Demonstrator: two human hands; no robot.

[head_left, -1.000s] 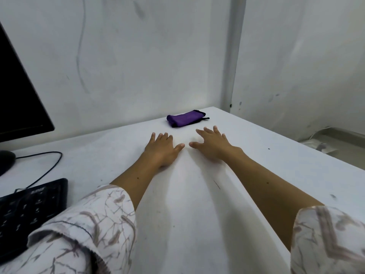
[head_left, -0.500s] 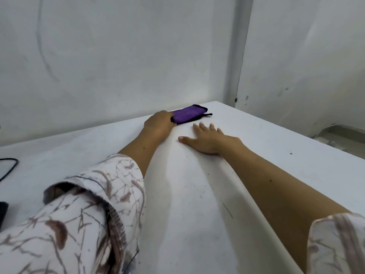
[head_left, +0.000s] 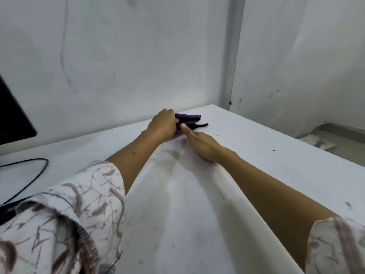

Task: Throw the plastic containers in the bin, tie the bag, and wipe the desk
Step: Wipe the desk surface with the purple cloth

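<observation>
Purple cloth (head_left: 187, 116), soft and folded with a black edge and a thin black loop trailing from it, lies near the far corner of the smooth white counter (head_left: 256, 155), which is scuffed with grey smears and dark specks. The left hand (head_left: 163, 125) has its fingers curled round the cloth's near end, gripping it, while the right hand (head_left: 199, 142) rests just beside it with one straight finger touching the cloth. Patterned fabric sleeves cover both upper arms, and a black cable (head_left: 33, 175) curves across the counter at left below a dark flat monitor (head_left: 13, 119).
</observation>
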